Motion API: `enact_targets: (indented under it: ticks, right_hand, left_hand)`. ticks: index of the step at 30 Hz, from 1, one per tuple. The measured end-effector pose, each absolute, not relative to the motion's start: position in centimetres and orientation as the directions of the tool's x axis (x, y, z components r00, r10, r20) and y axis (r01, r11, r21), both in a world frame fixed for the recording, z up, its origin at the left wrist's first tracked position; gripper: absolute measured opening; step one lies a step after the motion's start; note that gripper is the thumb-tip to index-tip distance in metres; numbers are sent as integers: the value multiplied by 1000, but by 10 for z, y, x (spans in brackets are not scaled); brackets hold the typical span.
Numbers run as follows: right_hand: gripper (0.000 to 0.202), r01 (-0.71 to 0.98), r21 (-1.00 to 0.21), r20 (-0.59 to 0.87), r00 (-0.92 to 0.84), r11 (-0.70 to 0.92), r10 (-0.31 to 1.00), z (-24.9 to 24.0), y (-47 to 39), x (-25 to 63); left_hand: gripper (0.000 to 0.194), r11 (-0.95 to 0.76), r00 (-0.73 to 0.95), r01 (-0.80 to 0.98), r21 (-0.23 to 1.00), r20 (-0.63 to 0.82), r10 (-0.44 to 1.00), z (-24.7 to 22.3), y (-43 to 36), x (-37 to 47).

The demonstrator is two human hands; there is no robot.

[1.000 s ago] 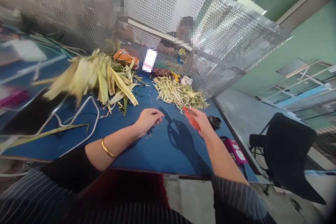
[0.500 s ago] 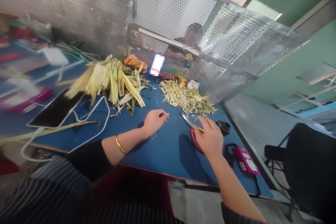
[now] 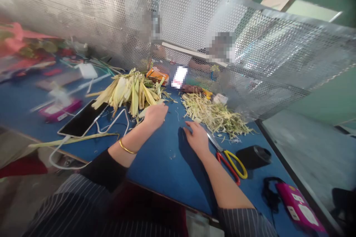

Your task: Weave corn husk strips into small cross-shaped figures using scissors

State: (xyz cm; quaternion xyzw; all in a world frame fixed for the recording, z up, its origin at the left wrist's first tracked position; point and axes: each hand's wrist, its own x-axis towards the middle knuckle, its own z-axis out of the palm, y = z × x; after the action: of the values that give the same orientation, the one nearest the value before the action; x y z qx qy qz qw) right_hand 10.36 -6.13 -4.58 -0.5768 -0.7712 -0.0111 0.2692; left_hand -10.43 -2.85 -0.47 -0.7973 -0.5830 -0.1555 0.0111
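Beside the pile of corn husks (image 3: 129, 90) is my left hand (image 3: 156, 115), its fingers curled together at the pile's near right edge. What they hold, if anything, is hidden. My right hand (image 3: 197, 137) hovers over the blue table (image 3: 164, 170), fingers a little apart and nothing seen in them. Just right of that hand lie scissors (image 3: 222, 150) with one red and one yellow handle, blades pointing toward the heap of shredded husk strips (image 3: 214, 114). The heap spreads at the back right of the table.
A tablet (image 3: 83, 120) with a white cable lies on the left, near a purple box (image 3: 60, 111). On the right stand a black cylinder (image 3: 253, 156) and a purple pack (image 3: 300, 205). A lit phone (image 3: 179, 77) leans against the perforated metal screen (image 3: 191, 14); a person sits behind it.
My left hand has moved forward to the corn husks. My right hand has let the scissors go onto the table and shifted left of them. The view has turned somewhat left.
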Motion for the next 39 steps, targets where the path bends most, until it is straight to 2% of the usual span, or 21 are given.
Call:
enact_targets:
  ticks: [2,6,9,11,13,16,19,23,26,29,32,35,39]
  right_hand:
    - [29,890,-313,432,-176,330,885,-45,-63,107]
    - [30,865,-348,450,-184,361,874,-39,-65,105]
    - [31,788,-491,450,-137,372,883,-35,-66,102]
    - [34,643,-680,421,-53,353,906,-33,-67,99]
    - [37,405,-865,338,37,295,940,-31,-67,96]
    - [33,86,-984,161,52,156,986,-28,-70,90]
    - [28,-61,-994,88,68,92,994,-23,-74,86]
    - [25,-115,-986,97,169,117,981,-19,-73,90]
    - [26,-136,-983,89,227,122,970,-20,-68,96]
    - [26,-178,-972,109,230,152,967,-20,-64,101]
    - [21,-202,-967,115,202,156,973,-19,-63,104]
    - [16,-190,-973,99,183,134,978,-17,-65,104]
    - [13,-170,-979,82,197,116,977,-16,-66,103]
  left_hand:
    - [28,-282,256,953,113,201,945,-4,-24,-113]
    - [25,-286,261,952,106,205,943,-3,-19,-119]
    - [25,-321,268,934,158,285,920,0,-23,-111]
    - [24,-365,249,892,268,381,890,3,-31,-101]
    - [23,-407,231,832,378,431,872,4,-42,-89]
    - [23,-440,235,768,464,435,869,4,-60,-73]
    - [24,-416,208,782,464,436,876,5,-71,-66]
    - [21,-460,222,770,442,490,843,7,-68,-67]
    - [20,-495,308,659,566,398,864,4,-63,-68]
    - [22,-368,316,515,774,228,921,-4,-60,-65]
    - [24,-207,224,323,924,138,965,-12,-61,-62]
    - [24,-72,160,126,989,51,986,-16,-61,-60]
    - [23,89,126,-13,996,-86,988,-17,-60,-60]
